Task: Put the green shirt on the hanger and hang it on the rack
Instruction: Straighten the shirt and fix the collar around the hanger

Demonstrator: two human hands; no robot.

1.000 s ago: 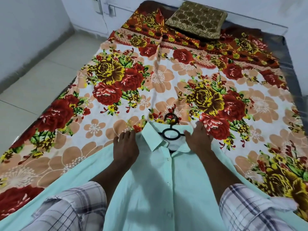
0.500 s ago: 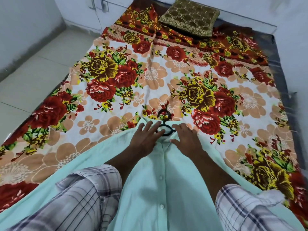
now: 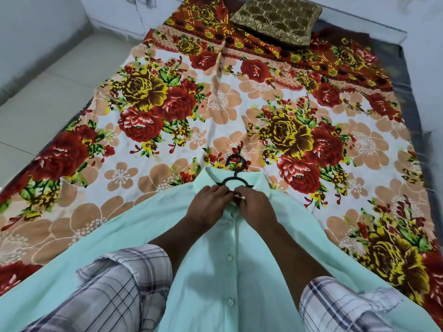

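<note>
Head view: left hand (image 3: 207, 207) and right hand (image 3: 255, 208) fingers (image 3: 219, 191) pinch the green shirt (image 3: 215, 271) at its neck (black hanger (image 3: 236, 175) inside); align edges squarely.

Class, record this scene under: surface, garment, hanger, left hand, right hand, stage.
surface: floral bedsheet on a bed
garment: green shirt, front up, collar farthest from the person
hanger: black, inside the shirt, hook out past the collar
left hand: pinches the shirt front below the collar
right hand: pinches the same spot
stage: shirt on hanger, not yet hung
</note>
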